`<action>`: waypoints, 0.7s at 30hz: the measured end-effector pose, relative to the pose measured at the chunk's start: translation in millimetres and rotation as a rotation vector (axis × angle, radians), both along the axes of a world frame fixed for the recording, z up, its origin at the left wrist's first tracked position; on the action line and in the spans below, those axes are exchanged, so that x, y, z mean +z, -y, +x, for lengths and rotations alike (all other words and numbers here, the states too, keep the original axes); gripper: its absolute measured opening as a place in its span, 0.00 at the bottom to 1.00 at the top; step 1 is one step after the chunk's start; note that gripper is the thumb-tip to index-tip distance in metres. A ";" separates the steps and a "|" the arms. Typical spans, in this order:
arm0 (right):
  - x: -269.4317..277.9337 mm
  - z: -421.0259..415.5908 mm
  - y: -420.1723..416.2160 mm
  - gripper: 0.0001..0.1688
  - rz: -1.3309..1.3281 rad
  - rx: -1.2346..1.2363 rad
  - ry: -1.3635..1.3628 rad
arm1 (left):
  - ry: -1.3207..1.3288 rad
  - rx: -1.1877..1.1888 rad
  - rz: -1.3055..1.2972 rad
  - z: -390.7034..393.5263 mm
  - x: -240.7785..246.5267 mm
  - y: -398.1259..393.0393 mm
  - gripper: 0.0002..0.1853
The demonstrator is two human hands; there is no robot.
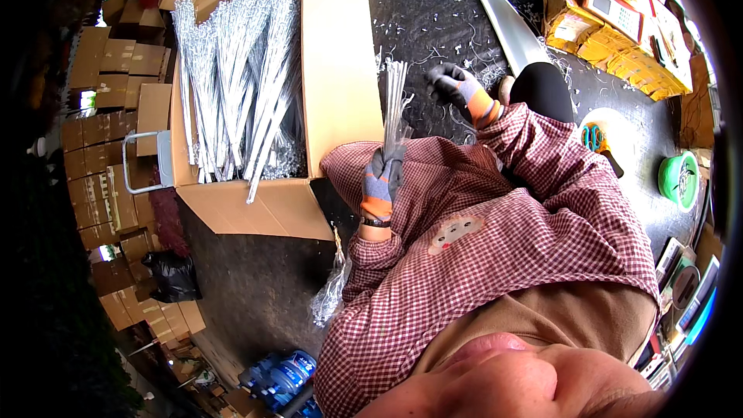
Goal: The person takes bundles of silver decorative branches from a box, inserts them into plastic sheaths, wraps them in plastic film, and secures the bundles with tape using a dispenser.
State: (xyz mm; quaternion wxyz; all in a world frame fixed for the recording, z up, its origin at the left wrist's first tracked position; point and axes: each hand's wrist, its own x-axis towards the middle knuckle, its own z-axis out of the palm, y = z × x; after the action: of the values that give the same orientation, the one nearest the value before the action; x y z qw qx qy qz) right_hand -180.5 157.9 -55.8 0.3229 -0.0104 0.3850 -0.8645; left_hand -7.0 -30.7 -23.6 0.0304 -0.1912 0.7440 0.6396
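My left hand (383,180), in a grey-and-orange work glove, grips a small bundle of silvery stems (395,98) that points away from me. A bit of clear plastic wrap (400,138) seems to surround the bundle's lower part. To the right, my right hand (460,90) wears a matching glove and hovers over the dark floor with curled fingers. Whether it holds anything thin is unclear. Left of both hands, a large cardboard box (339,69) with spread flaps contains many bunches of silvery wire-like stems (246,69).
A metal sheet or channel (511,29) lies on the littered floor (418,17). Further right are a yellow-taped carton (615,49) bearing a digital scale (612,8), scissors (592,137) and a green basin (679,181). A folding stool (165,157), stacked cartons (104,186) and water bottles (284,374) stand leftward.
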 end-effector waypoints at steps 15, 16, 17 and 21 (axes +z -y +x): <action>32.2 18.9 6.2 0.18 -0.256 0.442 -0.449 | 0.003 -0.196 -0.396 -13.7 6.3 -30.3 0.27; 37.0 18.1 1.2 0.21 -0.097 0.445 -0.508 | 0.151 -0.247 -0.163 -17.3 0.1 -24.3 0.21; 42.2 17.6 -5.5 0.27 0.108 0.384 -0.660 | 0.198 -0.354 -0.062 -17.9 -5.5 -18.5 0.16; 35.2 4.9 -103.7 0.37 0.939 -0.328 -1.408 | 0.355 -0.138 0.193 -6.5 -5.2 42.0 0.13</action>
State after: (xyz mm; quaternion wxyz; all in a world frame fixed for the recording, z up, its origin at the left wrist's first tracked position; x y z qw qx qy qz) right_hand -175.6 261.7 -20.7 -0.1492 -0.3535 0.8097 -0.4441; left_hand -13.5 -72.7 -28.8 0.2230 -0.2458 0.6735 0.6605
